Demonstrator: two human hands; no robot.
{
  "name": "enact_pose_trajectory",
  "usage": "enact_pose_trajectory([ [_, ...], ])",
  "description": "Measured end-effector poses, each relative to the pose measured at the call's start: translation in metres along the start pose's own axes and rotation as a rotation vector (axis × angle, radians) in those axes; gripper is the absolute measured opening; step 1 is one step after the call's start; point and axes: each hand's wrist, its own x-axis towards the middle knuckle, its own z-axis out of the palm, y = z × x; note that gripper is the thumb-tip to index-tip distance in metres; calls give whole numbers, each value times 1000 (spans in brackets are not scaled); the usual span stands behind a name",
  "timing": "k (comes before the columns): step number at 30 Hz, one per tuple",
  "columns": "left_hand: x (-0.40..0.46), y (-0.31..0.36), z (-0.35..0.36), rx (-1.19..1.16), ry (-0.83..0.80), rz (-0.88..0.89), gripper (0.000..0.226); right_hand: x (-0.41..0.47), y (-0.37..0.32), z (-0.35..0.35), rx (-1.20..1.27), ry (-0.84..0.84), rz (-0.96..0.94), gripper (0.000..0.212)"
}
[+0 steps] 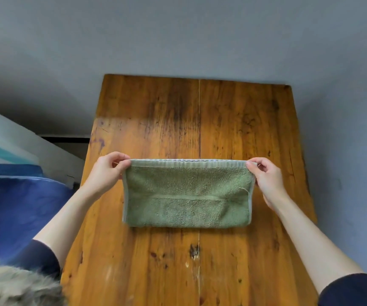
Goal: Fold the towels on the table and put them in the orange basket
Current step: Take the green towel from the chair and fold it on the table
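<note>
A green towel, doubled over, hangs stretched between my two hands above the middle of the wooden table. My left hand pinches its top left corner. My right hand pinches the top right corner. The towel's folded lower edge sits near or on the tabletop; I cannot tell if it touches. No orange basket is in view.
The table runs away from me to a grey wall. A blue fabric surface lies to the left of the table. A furry grey-brown thing fills the bottom left corner.
</note>
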Motion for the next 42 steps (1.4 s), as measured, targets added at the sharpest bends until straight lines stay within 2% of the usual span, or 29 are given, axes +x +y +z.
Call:
enact_pose_trajectory([
  [6,29,-15,17,43,-29,-48,13,31,19,14,-29,16,34,3],
  [11,39,-34,30,-24,-2,-89,8,40,37,30,-22,38,49,4],
  [14,47,-41,37,-30,37,-124,15,48,43,34,-17,43,92,8],
  [16,50,-43,42,84,94,-120,25,51,46,36,-82,75,111,19],
  [18,46,-44,49,270,199,-8,34,46,49,38,-311,199,22,29],
  [20,35,-41,62,469,264,183,37,30,47,46,-495,309,-217,33],
  [21,28,-39,72,555,261,284,39,20,45,55,-556,298,-354,34],
  [23,15,-35,97,686,173,443,46,0,45,83,-697,158,-559,40],
  [26,3,-35,135,806,26,520,53,-22,57,126,-890,-58,-676,49],
  [29,7,-51,143,874,7,524,55,-15,75,131,-951,-79,-634,53],
  [35,25,-87,115,849,75,516,57,16,106,81,-961,47,-496,56],
  [42,20,-82,119,786,46,511,55,12,103,77,-1085,26,-397,58],
])
